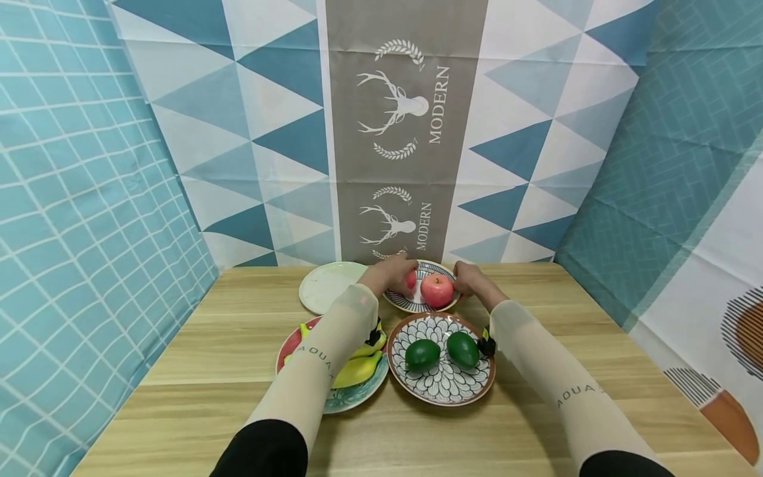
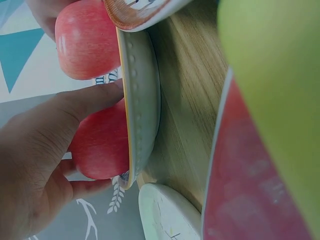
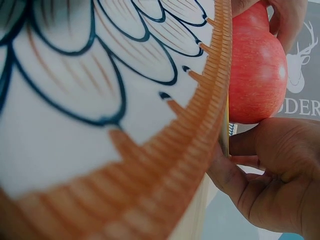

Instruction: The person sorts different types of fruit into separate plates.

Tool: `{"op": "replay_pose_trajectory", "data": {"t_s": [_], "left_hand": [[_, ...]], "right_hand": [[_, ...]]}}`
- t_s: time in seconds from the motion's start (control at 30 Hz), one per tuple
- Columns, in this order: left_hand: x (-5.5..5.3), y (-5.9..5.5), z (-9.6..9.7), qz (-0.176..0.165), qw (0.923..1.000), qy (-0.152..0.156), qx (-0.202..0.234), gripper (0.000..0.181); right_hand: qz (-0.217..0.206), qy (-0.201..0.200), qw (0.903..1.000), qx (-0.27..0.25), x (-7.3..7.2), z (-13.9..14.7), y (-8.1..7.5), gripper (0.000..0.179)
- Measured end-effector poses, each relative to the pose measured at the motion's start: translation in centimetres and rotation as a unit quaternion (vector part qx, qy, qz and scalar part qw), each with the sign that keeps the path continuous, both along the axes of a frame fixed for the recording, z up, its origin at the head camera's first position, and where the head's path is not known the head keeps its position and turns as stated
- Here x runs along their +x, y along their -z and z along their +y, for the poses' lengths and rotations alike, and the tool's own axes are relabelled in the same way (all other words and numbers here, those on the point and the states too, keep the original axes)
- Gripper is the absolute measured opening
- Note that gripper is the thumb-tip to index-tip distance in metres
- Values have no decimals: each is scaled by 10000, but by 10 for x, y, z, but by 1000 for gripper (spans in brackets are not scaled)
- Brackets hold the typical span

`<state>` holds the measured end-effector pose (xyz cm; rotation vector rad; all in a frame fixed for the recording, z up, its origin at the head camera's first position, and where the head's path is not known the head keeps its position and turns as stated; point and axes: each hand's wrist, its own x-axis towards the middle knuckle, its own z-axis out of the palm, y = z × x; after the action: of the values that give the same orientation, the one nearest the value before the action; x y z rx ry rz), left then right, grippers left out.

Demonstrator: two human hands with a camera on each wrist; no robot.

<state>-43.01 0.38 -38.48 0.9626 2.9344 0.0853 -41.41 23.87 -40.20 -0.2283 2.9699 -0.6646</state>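
My left hand (image 1: 390, 273) grips a red apple (image 2: 102, 145) at the far plate, its thumb on one side and fingers on the other. A second apple (image 1: 437, 291) sits to the right in the same striped plate (image 1: 411, 305). On that plate's right side, my right hand (image 3: 280, 175) pinches the rim between thumb and fingers, close beside the second apple. In the head view, the left hand partly hides the gripped apple.
Nearer stands a brown-rimmed plate (image 1: 441, 392) with two dark green oval fruits (image 1: 422, 356). Left of it, bananas (image 1: 357, 371) lie on a red and teal plate (image 1: 352, 401) beneath my left forearm. A white plate (image 1: 328, 285) is at the back left. Patterned cloth (image 1: 405, 132) borders the wooden table (image 1: 238, 331).
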Motion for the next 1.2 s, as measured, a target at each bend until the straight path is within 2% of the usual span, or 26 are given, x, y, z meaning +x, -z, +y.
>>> {"op": "replay_pose_trajectory", "data": {"t_s": [0.17,0.37,0.8,1.0,1.2], "left_hand": [[1,0,-1,67,9999,62,-123,79],[3,-3,-4,-23,9999,166,19,80],[11,-16,-16,-55,9996,227,160,84],[11,-21,-25,156,9996,251,23,86],[8,-32,-34,422,9983,400,-26,91]], "right_hand": [[-71,40,10000,16,7,-1,-1,27],[18,33,9999,121,7,3,0,29],[-245,144,9991,-314,2,10,0,38],[-419,149,9983,-382,-1,14,1,42],[-586,214,9958,-675,0,16,-7,44]]}}
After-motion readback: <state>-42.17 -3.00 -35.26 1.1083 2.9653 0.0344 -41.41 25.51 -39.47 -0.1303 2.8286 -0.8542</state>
